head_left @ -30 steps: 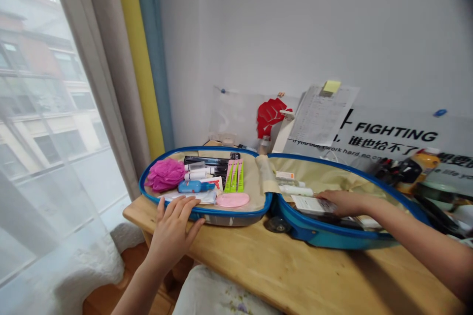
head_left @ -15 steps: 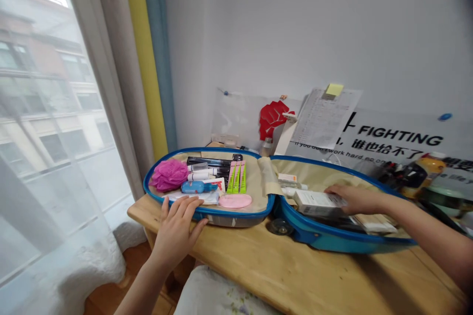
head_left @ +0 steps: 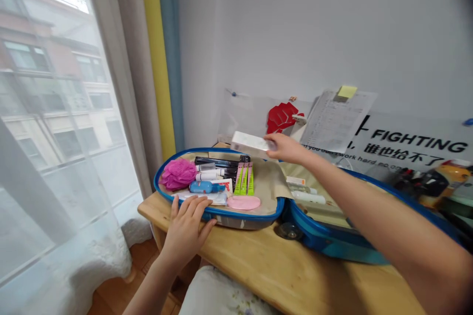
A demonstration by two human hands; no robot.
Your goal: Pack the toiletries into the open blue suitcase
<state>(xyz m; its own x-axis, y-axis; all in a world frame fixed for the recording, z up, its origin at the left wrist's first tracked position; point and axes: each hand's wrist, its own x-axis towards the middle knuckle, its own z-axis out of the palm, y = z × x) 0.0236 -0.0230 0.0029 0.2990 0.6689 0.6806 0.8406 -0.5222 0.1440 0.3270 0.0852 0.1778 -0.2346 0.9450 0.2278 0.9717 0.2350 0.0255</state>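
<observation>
An open blue suitcase (head_left: 236,221) lies in two halves on the wooden desk. My right hand (head_left: 283,146) grips a white box (head_left: 251,143) by its right end, in the air above the back of the left half. My left hand (head_left: 190,219), fingers outstretched, rests on the front rim of that half. Inside it are a pink bath puff (head_left: 179,173), a blue bottle (head_left: 202,186), white tubes (head_left: 210,175), black packages (head_left: 218,162), green-and-pink sachets (head_left: 244,179) and a pink oval case (head_left: 243,202). My right forearm hides much of the right half.
In the right half lie a white tube (head_left: 309,198) and a small box (head_left: 295,180). A bottle with an orange label (head_left: 447,182) stands behind it. Papers (head_left: 338,120) hang on the wall; a curtain (head_left: 157,59) and a window are at left.
My right hand has lifted the white box out of the right half and carried it left, over the left half. My left hand stays on the rim. The view has shifted slightly.
</observation>
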